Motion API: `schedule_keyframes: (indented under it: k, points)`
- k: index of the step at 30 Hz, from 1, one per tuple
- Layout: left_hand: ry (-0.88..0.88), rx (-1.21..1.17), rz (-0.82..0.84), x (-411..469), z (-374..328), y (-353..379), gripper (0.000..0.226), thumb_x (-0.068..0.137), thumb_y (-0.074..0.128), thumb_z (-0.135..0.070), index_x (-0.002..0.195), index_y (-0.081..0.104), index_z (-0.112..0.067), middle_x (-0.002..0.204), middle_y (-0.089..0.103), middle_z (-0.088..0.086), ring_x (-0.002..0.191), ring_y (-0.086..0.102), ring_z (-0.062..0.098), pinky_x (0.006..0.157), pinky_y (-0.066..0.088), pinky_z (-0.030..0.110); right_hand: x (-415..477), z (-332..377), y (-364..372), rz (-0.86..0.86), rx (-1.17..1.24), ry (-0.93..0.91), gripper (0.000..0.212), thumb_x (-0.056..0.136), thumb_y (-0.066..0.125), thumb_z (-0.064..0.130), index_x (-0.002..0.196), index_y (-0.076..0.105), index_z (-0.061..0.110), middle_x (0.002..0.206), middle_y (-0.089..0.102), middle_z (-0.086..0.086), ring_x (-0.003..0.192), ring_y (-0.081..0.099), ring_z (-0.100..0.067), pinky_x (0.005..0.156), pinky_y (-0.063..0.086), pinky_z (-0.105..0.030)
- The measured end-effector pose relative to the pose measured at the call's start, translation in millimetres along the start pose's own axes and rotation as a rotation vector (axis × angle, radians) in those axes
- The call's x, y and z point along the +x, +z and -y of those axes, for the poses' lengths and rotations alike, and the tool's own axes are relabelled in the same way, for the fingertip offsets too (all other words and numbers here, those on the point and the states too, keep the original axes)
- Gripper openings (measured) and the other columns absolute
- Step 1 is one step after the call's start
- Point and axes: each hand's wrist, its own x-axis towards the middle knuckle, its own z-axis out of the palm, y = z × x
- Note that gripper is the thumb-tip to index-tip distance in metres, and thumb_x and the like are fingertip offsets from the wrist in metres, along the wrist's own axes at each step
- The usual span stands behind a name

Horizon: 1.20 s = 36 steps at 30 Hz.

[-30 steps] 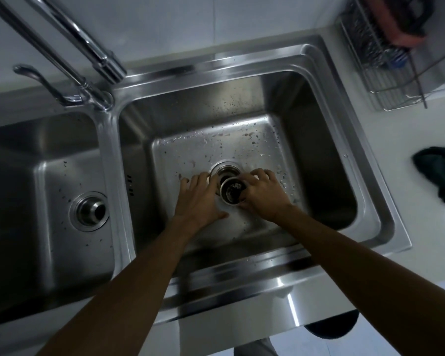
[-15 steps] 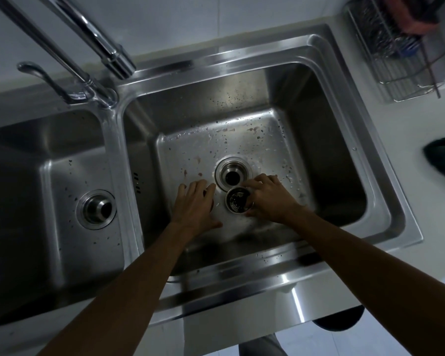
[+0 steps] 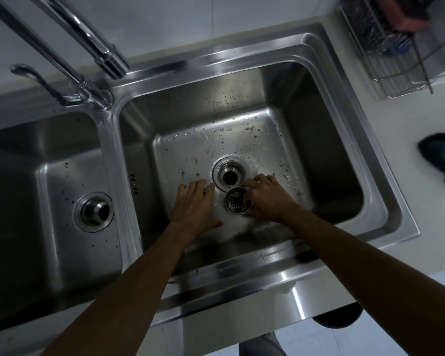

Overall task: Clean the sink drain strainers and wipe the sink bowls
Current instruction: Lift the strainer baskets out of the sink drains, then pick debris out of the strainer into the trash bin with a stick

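Note:
A steel double sink fills the view. In the right bowl (image 3: 316,160), speckled with food bits and water drops, the drain hole (image 3: 230,175) stands open. Just in front of it my right hand (image 3: 266,199) grips a round metal strainer basket (image 3: 237,200) by its rim, its perforated bottom visible from above. My left hand (image 3: 194,202) lies to the left of the strainer with fingers straight, resting on the bowl floor. The left bowl (image 3: 49,181) has its own strainer (image 3: 94,211) seated in the drain.
A chrome tap (image 3: 88,43) with a lever handle (image 3: 34,78) rises at the back left. On the white counter to the right lie a dark cloth (image 3: 442,158) and, farther back, a wire rack (image 3: 401,52) holding scrubbers.
My right hand has lifted the strainer out of the right drain and drawn it toward me, leaving the drain hole open. My left hand has stayed beside it.

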Motion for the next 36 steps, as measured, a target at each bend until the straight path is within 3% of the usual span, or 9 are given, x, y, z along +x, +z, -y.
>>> schedule_keyframes:
  k: [8, 13, 18, 23, 29, 33, 36]
  points:
    - [0.001, -0.107, -0.033, 2, -4, -6, 0.111, 0.071, 0.072, -0.074, 0.156, 0.027, -0.019, 0.157, 0.031, 0.009, 0.144, 0.03, 0.03, 0.117, 0.025, 0.046, -12, -2, -10, -0.043, 0.079, 0.036, 0.058, 0.078, 0.072, 0.06, 0.125, 0.063, 0.029, 0.146, 0.046, -0.002, 0.132, 0.044, -0.027, 0.107, 0.037, -0.046]
    - [0.067, -0.214, -0.14, 23, -25, -38, 0.103, 0.073, 0.071, -0.073, 0.153, 0.031, -0.023, 0.148, 0.039, 0.004, 0.138, 0.038, 0.028, 0.114, 0.032, 0.044, -40, -24, -39, -0.157, 0.178, 0.128, 0.055, 0.088, 0.065, 0.056, 0.135, 0.056, 0.027, 0.145, 0.047, -0.002, 0.131, 0.047, -0.025, 0.107, 0.043, -0.044]
    - [0.232, -0.149, -0.312, 63, -79, -92, 0.099, 0.077, 0.058, -0.082, 0.151, 0.035, -0.021, 0.146, 0.044, 0.003, 0.133, 0.043, 0.027, 0.112, 0.031, 0.049, -90, -80, -87, -0.396, 0.255, 0.321, 0.043, 0.096, 0.058, 0.051, 0.132, 0.052, 0.029, 0.124, 0.058, 0.001, 0.107, 0.061, -0.017, 0.085, 0.056, -0.036]
    - [0.325, -0.18, -0.462, 105, -151, -151, 0.099, 0.078, 0.058, -0.082, 0.152, 0.037, -0.019, 0.148, 0.045, 0.008, 0.134, 0.045, 0.029, 0.109, 0.035, 0.05, -145, -135, -136, -0.562, 0.101, 0.369, 0.036, 0.1, 0.054, 0.043, 0.13, 0.055, 0.023, 0.113, 0.063, -0.002, 0.098, 0.063, -0.022, 0.074, 0.058, -0.041]
    - [0.394, -0.183, -0.504, 144, -224, -183, 0.099, 0.077, 0.059, -0.082, 0.151, 0.033, -0.022, 0.154, 0.041, 0.01, 0.139, 0.041, 0.031, 0.111, 0.034, 0.052, -181, -195, -166, -0.74, -0.032, 0.485, 0.045, 0.094, 0.067, 0.042, 0.129, 0.051, 0.021, 0.102, 0.066, -0.002, 0.073, 0.055, -0.011, 0.058, 0.05, -0.028]
    - [0.393, -0.205, -0.475, 152, -243, -184, 0.102, 0.077, 0.062, -0.08, 0.153, 0.031, -0.019, 0.157, 0.038, 0.012, 0.142, 0.038, 0.032, 0.112, 0.033, 0.053, -180, -230, -163, -0.594, -0.088, 0.607, 0.078, 0.087, 0.074, 0.044, 0.148, 0.031, 0.024, 0.113, 0.06, -0.008, 0.09, 0.062, -0.026, 0.062, 0.056, -0.038]
    - [0.383, -0.182, -0.455, 153, -245, -187, 0.104, 0.075, 0.064, -0.079, 0.153, 0.033, -0.018, 0.154, 0.039, 0.012, 0.139, 0.04, 0.032, 0.111, 0.033, 0.052, -170, -243, -165, -0.519, -0.078, 0.595, 0.082, 0.091, 0.07, 0.041, 0.157, 0.023, 0.028, 0.119, 0.056, -0.013, 0.098, 0.059, -0.031, 0.063, 0.052, -0.038]
